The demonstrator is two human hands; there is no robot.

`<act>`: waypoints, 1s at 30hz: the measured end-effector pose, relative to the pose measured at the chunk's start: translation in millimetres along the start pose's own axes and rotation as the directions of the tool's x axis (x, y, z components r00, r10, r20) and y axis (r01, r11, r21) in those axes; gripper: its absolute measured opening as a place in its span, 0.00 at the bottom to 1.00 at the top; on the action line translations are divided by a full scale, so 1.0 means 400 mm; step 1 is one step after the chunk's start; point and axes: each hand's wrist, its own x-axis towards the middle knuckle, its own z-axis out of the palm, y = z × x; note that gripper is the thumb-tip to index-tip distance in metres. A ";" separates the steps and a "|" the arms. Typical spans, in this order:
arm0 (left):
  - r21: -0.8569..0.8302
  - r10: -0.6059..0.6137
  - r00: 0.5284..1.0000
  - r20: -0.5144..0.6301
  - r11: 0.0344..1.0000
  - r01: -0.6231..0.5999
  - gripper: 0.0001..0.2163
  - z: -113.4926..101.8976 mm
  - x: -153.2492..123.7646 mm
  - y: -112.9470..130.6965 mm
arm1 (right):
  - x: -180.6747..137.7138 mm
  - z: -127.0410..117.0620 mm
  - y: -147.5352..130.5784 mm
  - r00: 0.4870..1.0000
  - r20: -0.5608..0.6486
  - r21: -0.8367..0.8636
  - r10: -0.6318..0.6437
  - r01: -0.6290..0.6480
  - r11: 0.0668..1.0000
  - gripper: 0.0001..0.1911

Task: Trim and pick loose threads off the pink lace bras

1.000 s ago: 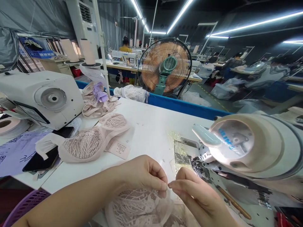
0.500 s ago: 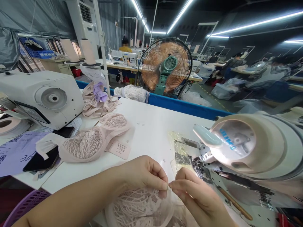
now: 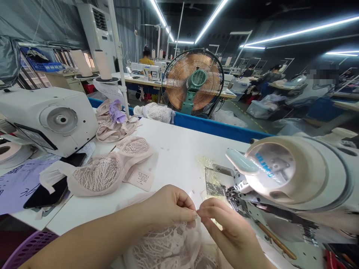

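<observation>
1. Strip lights run over a dim sewing hall; a white bench (image 3: 179, 149) carries my work, with a blue rail along its far edge and a standing fan (image 3: 193, 83) beyond it.
2. At the near edge, my left hand (image 3: 168, 207) and right hand (image 3: 224, 228) meet fingertip to fingertip, both pinched shut on the top edge of the pale lace bra (image 3: 165, 246) that hangs off the bench toward me.
3. Whatever small bit sits between the pinches is too fine to make out.
4. I judge this as the lining-up step: getting the edge squared before it goes to the sewing machine (image 3: 294, 175), whose head stands at the right edge, just beside my right hand.
5. The next move calls for keeping both pinches tight and sliding the piece rightward without letting the lace slip or bunch.
6. A second lace bra (image 3: 106, 173) lies flat toward the left, with another machine (image 3: 47, 119) at the left edge and a phone (image 3: 45, 196) near the left front corner.
</observation>
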 end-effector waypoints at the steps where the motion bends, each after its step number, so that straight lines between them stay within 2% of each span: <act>1: 0.013 0.016 1.000 -0.025 1.000 -0.016 0.04 0.002 0.001 -0.002 | 0.000 0.004 -0.002 1.000 -0.012 -0.003 0.025 -0.025 1.000 0.09; 4: 0.047 0.070 0.991 -0.113 0.997 -0.065 0.03 0.009 0.005 -0.011 | -0.004 0.016 -0.008 0.982 -0.033 0.073 0.186 -0.183 0.980 0.07; 6: 0.090 0.088 0.981 -0.175 0.993 -0.073 0.04 0.013 0.006 -0.014 | -0.006 0.023 -0.011 0.949 -0.007 0.197 0.316 -0.309 0.930 0.07; 8: 0.136 0.094 0.970 -0.226 0.989 -0.064 0.04 0.018 0.005 -0.013 | -0.006 0.030 -0.015 0.918 0.022 0.305 0.396 -0.383 0.872 0.07; 13: 0.176 0.080 0.960 -0.269 0.984 -0.032 0.04 0.025 -0.004 -0.004 | 0.009 0.035 -0.025 0.870 -0.022 0.419 0.493 -0.440 0.794 0.07; 19: 0.192 0.102 0.965 -0.244 0.980 -0.055 0.04 0.020 0.000 -0.012 | 0.019 0.031 -0.015 0.864 0.062 0.494 0.499 -0.461 0.737 0.07; 25: 0.170 0.119 0.955 -0.271 0.983 -0.074 0.04 0.020 0.009 -0.013 | -0.001 0.035 0.005 0.884 0.003 0.419 0.468 -0.426 0.802 0.06; 27: 0.160 0.125 0.952 -0.279 0.984 -0.082 0.03 0.020 0.010 -0.012 | -0.004 0.024 0.004 0.914 -0.052 0.250 0.402 -0.378 0.891 0.08; 29: 0.145 0.126 0.951 -0.281 0.986 -0.088 0.03 0.020 0.009 -0.011 | 0.002 0.010 -0.003 0.962 -0.118 -0.034 0.247 -0.252 0.967 0.11; 30: 0.135 0.127 0.952 -0.278 0.987 -0.092 0.03 0.019 0.009 -0.011 | 0.009 0.005 -0.009 0.980 -0.136 -0.178 0.148 -0.171 0.969 0.11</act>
